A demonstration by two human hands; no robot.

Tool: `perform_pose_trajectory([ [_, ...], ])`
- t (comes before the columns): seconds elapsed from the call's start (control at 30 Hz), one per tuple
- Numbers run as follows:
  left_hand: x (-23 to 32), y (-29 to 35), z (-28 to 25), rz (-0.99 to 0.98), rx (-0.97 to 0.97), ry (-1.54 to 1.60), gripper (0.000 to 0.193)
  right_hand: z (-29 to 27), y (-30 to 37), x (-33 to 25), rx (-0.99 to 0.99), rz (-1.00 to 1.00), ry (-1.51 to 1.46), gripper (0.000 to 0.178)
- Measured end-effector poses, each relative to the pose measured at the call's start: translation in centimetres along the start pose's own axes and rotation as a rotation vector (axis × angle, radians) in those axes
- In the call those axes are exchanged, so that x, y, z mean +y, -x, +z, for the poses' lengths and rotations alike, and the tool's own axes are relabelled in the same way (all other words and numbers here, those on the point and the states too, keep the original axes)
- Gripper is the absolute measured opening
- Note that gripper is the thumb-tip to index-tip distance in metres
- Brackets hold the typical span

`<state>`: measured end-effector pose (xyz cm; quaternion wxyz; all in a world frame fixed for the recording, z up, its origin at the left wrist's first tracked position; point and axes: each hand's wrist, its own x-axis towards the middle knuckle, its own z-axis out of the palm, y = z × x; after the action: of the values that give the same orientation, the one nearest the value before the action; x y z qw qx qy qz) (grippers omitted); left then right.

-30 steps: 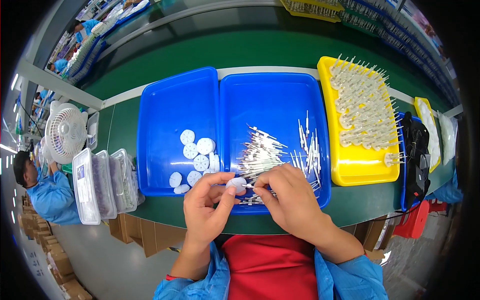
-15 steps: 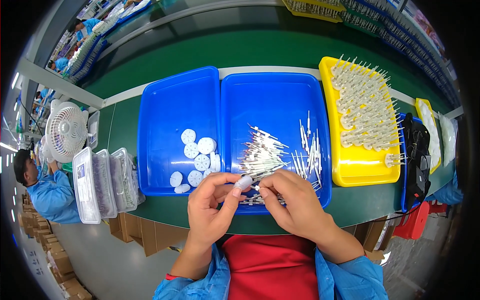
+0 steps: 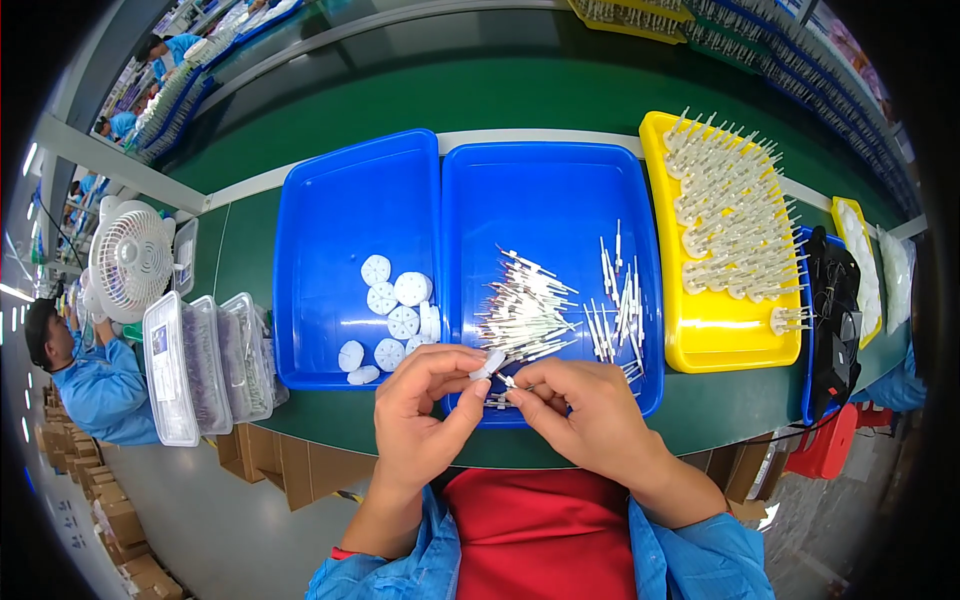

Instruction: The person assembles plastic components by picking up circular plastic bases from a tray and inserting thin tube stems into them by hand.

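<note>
Between the fingertips of my left hand (image 3: 428,400) is a white round plastic disc (image 3: 489,364), tilted on edge. My right hand (image 3: 580,405) pinches a thin white stick-like part (image 3: 508,381) close beside the disc; whether its tip touches the disc cannot be made out. Both hands are over the near edge of the right blue tray (image 3: 540,190), where a heap of thin white stick-like parts (image 3: 525,310) with dark ends lies. Several similar white discs with radial slots (image 3: 403,322) lie in the left blue tray (image 3: 350,210).
At right, a yellow tray (image 3: 735,345) holds discs with upright sticks. Clear plastic boxes (image 3: 205,370) and a white fan (image 3: 130,255) stand at left. Black cables and a dark device (image 3: 840,310) lie beyond the yellow tray. A person in blue (image 3: 100,385) sits at far left.
The disc in my left hand has turned more edge-on. My right fingers have shifted slightly left and down with the stick-like part.
</note>
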<state>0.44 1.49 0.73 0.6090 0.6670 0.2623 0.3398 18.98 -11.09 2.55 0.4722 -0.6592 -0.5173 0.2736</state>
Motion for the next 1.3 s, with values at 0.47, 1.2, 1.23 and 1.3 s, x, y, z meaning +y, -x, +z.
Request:
perform_pose_trajectory([
  [0.47, -0.1, 0.4, 0.0, -0.019, -0.054, 0.061, 0.020, 0.4, 0.8, -0.5, 0.035, -0.032, -0.070, 0.012],
  [1.2, 0.8, -0.4, 0.5, 0.180, -0.026, -0.142, 0.027, 1.2, 0.6, 0.5, 0.154, -0.313, 0.261, 0.022],
  [1.23, 0.8, -0.5, 0.1, 0.214, -0.086, -0.240, 0.030, 1.2, 0.6, 0.5, 0.155, -0.319, 0.262, 0.022],
  [1.3, 1.1, -1.2, -0.2, 0.289, -0.135, -0.313, 0.032, 1.2, 0.6, 0.4, 0.150, -0.323, 0.268, 0.022],
])
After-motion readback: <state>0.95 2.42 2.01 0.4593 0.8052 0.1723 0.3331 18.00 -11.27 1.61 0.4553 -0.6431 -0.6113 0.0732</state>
